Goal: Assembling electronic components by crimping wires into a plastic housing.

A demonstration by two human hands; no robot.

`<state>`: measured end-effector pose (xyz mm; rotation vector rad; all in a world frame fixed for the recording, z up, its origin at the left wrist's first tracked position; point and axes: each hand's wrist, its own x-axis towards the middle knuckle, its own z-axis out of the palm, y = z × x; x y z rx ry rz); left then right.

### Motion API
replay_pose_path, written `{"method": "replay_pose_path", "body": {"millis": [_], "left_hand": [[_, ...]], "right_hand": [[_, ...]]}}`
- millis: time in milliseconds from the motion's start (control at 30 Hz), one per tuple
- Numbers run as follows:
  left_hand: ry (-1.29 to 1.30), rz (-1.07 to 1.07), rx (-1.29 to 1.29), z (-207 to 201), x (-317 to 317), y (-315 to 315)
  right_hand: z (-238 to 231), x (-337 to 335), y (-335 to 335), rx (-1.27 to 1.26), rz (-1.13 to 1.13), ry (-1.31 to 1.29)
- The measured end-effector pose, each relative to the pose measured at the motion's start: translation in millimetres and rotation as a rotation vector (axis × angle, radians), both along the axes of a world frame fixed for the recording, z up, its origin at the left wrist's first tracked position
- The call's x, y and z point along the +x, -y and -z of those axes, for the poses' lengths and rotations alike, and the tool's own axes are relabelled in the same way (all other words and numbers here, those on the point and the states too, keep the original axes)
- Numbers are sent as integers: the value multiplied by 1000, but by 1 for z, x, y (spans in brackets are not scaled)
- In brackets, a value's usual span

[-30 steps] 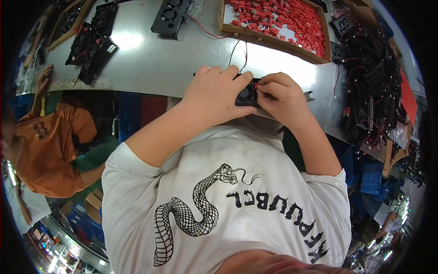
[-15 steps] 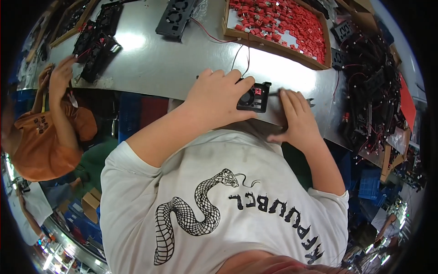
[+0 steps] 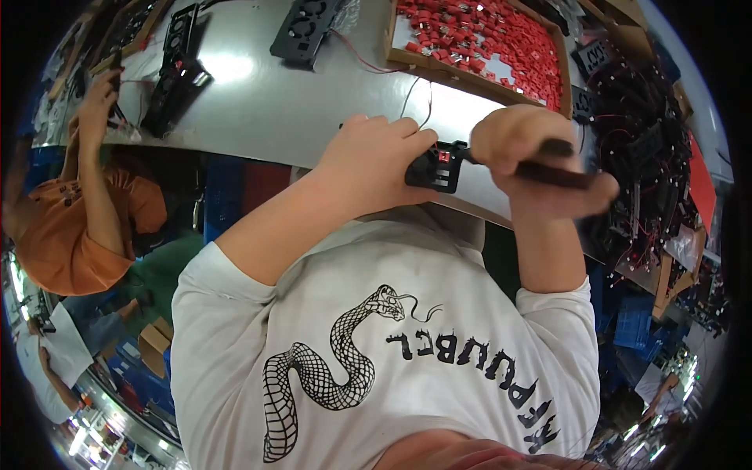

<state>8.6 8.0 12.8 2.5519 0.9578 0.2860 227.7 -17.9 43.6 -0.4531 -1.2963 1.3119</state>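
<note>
My left hand [image 3: 366, 163] is wrapped over a black plastic fan housing [image 3: 449, 178] at the table's near edge, holding it down. A small red part [image 3: 444, 157] sits in the housing's right end, and thin wires run away behind it. My right hand [image 3: 526, 157], smeared by motion, is closed round pliers with dark, spread handles [image 3: 552, 174]. Their narrow front end points left, close to the right end of the housing; whether it touches cannot be made out.
A cardboard tray [image 3: 439, 69] of red plastic parts stands at the back. Another black fan unit [image 3: 304, 31] lies left of it. Black wired parts [image 3: 642, 149] are heaped at the right. A co-worker in an orange shirt [image 3: 74, 235] handles parts at the left.
My right hand has gone from lying flat over the tool on the table to gripping the raised pliers. My left hand stays on the fan housing. The co-worker's hands have shifted.
</note>
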Motion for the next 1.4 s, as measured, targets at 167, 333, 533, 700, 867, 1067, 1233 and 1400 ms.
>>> {"method": "replay_pose_path", "body": {"millis": [167,333,533,700,867,1067,1233,1400], "left_hand": [[37,2,14,3,2,2],[34,5,21,6,1,1],[47,13,60,9,1,-1],[18,11,27,8,0,-2],[8,23,19,0,-1,6],[23,-7,7,5,0,1],[37,-5,28,8,1,2],[27,-22,49,8,2,3]], "right_hand": [[30,-6,3,-139,86,44],[20,9,-12,176,-349,-92],[10,4,-10,26,-235,-63],[23,-4,-10,-91,-158,30],[13,-8,-5,-252,-150,101],[20,7,-3,112,-41,-229],[36,-6,17,36,280,-203],[57,-4,16,83,138,-317]]}}
